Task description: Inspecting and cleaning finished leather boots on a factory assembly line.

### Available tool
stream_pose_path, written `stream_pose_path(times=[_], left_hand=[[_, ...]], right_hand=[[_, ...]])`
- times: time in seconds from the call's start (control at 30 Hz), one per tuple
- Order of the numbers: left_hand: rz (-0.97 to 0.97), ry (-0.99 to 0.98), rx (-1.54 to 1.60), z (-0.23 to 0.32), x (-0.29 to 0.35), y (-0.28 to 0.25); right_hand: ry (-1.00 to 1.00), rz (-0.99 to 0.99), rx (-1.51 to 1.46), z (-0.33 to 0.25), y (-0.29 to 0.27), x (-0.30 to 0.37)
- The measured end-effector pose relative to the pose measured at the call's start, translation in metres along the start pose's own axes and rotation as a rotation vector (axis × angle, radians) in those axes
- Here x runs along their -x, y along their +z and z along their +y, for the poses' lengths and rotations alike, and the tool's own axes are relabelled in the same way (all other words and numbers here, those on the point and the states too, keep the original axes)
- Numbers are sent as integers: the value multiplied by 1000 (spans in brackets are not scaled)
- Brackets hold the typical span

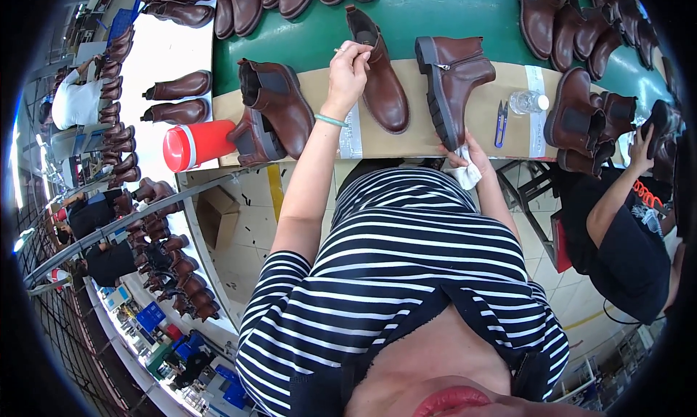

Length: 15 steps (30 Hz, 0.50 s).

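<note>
Left-hand fingers (369,52) bunch at an upright brown boot (387,101) on the bench (450,10), their hold unclear; at its three o'clock, the right hand's (473,152) curled fingers grip a side-zip boot's (463,87) toe and white cloth (467,174). Light, even pressure should suit.

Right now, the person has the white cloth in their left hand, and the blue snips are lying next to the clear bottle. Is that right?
Not quite: the head view shows the white cloth in the right hand, not the left. The blue snips do lie next to the clear bottle.
</note>
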<state>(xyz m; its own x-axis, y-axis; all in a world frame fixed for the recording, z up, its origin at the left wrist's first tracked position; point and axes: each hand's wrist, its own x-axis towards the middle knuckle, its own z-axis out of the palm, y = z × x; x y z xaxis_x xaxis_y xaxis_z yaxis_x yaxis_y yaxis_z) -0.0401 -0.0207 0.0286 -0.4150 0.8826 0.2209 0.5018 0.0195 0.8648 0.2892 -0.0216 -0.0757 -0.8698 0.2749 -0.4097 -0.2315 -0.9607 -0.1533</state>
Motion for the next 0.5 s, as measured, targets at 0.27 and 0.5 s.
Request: stream_pose_path(times=[0.27,0.5], left_hand=[[-43,-7,104,-11,3,-3],[356,-357,360,-59,52,7]], right_hand=[[12,-4,15,-1,11,-1],[-15,-45,-79,-1,14,-2]])
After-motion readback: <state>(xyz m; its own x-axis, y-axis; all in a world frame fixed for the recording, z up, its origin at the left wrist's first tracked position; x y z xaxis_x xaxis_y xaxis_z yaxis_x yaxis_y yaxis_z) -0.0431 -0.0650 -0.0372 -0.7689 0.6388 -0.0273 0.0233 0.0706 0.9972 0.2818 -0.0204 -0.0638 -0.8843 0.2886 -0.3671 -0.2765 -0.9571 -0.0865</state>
